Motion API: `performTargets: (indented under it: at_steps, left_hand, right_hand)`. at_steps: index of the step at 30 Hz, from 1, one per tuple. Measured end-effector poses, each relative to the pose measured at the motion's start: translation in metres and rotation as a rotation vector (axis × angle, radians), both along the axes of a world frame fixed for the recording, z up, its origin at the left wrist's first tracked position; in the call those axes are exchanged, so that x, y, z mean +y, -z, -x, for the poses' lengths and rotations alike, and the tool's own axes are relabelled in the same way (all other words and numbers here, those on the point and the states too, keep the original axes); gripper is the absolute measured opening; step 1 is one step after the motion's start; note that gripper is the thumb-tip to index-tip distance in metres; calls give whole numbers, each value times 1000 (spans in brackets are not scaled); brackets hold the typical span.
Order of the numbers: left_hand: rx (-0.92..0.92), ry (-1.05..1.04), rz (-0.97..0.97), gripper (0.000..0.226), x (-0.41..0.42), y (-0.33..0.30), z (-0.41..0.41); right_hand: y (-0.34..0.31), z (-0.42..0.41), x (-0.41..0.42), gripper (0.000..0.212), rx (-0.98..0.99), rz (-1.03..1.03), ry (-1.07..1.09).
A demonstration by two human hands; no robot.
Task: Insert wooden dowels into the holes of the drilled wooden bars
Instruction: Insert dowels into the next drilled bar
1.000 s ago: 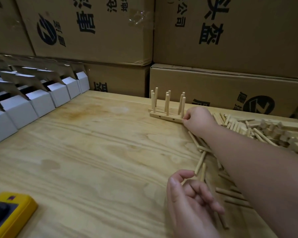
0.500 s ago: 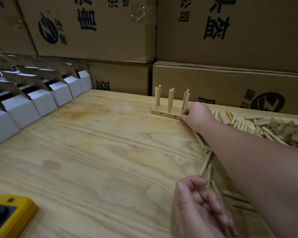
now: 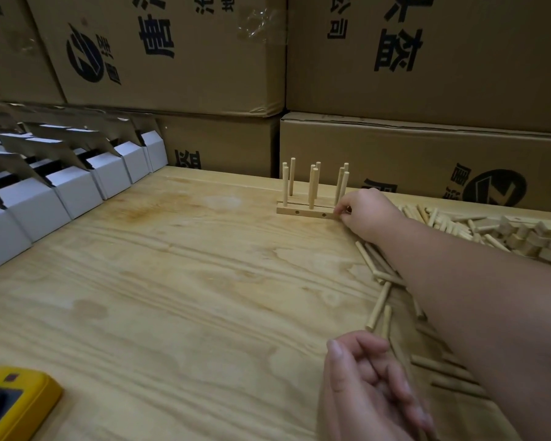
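Right hand (image 3: 368, 211): fingers pinching right end of drilled bar (image 3: 306, 212), far on plywood table (image 3: 172, 281), upright dowels (image 3: 312, 187) seated. Left hand (image 3: 372, 389): fingers curled; contents indeterminate. Loose dowels (image 3: 379, 308) scattered between hands.

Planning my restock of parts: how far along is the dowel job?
Done: the drilled bars at the table's far edge carry upright dowels. In hand: the right hand grips their right end; the left hand seems to hold a dowel. Left: loose dowels and the parts pile.
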State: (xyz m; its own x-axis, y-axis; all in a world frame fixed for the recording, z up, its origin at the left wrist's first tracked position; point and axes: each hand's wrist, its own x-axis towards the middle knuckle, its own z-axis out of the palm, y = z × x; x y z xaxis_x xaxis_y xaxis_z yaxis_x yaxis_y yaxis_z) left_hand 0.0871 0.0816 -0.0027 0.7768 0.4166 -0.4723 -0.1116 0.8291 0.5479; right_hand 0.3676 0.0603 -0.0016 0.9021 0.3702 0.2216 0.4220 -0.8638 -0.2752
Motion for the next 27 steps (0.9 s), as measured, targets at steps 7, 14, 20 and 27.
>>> performTargets:
  at_steps: [7,14,20,27]
  left_hand:
    - [31,14,-17,50,-2,0,-1]
    - [57,29,-52,50,-5,2,-1]
    - [8,28,-65,46,-10,3,2]
    - [-115,-1,-122,43,-16,10,8]
  right_hand:
    - [2,2,-1,23,-31,7,-8]
    - [7,-4,-3,8,-19,-39,15]
    - [6,-5,-6,11,-29,-74,-2]
    - [-22,58,-33,18,-70,-276,42]
